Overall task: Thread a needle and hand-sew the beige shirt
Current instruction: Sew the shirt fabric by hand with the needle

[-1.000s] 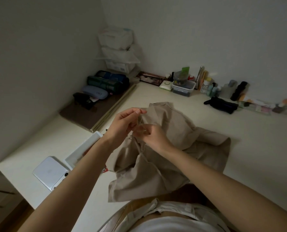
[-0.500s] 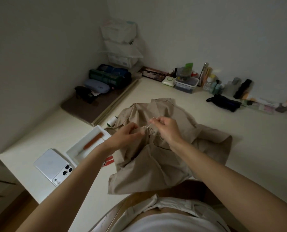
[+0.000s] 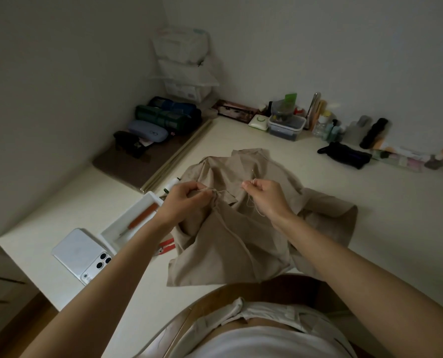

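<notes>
The beige shirt (image 3: 230, 241) lies crumpled on the cream table, its lower edge hanging over the front. My left hand (image 3: 185, 200) grips a bunched fold of the shirt at its middle. A pale thread (image 3: 228, 191) runs taut from that fold to my right hand (image 3: 265, 195), which pinches the needle (image 3: 252, 175) and thread a short way to the right; a loose thread end dangles below it. A white thread spool (image 3: 171, 186) lies at the shirt's left edge.
A white tray (image 3: 117, 228) holding a red-handled tool, a white phone (image 3: 82, 254) and red scissors (image 3: 167, 246) lie left of the shirt. A black pouch (image 3: 344, 156), a clear box (image 3: 287, 127) and bottles line the back wall. Cases sit on a brown mat (image 3: 137, 164).
My hands have lowered and moved apart: the right hand drew the needle and thread out to the right while the left hand stayed gripping the fold. The tray and phone are now uncovered.
</notes>
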Available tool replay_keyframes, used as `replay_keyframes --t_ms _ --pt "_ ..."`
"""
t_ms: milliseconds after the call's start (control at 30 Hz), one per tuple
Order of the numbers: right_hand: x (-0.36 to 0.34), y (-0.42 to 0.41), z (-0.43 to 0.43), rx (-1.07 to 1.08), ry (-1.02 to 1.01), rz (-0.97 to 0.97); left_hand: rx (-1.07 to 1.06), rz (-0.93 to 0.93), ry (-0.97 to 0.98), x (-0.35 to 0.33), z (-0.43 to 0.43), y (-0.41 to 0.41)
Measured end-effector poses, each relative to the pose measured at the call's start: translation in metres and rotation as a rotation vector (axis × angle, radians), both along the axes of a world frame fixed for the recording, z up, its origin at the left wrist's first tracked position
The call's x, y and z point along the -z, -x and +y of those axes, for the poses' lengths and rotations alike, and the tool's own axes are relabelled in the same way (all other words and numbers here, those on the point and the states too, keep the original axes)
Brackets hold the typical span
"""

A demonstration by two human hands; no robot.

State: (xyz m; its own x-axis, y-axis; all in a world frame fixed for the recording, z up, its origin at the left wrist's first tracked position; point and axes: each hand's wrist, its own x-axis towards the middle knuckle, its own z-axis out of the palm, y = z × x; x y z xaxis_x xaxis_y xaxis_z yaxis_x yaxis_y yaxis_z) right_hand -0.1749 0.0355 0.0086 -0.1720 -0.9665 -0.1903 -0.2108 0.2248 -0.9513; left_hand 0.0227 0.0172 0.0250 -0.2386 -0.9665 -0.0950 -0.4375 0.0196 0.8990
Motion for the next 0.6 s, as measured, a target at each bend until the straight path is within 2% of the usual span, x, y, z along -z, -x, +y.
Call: replay_keyframes --t_ms 67,133,367,500,600 --pt "-0.002 -0.002 0.005 -0.098 -0.039 -0.012 -0.064 -0.007 -0.013 0.000 -0.002 -0.001" --pt "0.001 -0.011 0.006 -0.109 -0.061 -0.008 -0.115 -0.013 -0.021 -0.001 -0.003 0.000" --pt "0.012 -0.039 0.010 -0.210 -0.040 0.057 -0.143 0.072 -0.040 -0.003 -0.005 0.008" --pt "0.013 -0.044 0.007 -0.213 -0.004 0.249 -0.119 0.109 -0.069 -0.006 -0.003 0.007" --pt "0.014 -0.038 0.007 -0.223 0.060 0.290 -0.108 0.110 -0.092 -0.007 -0.001 -0.001"
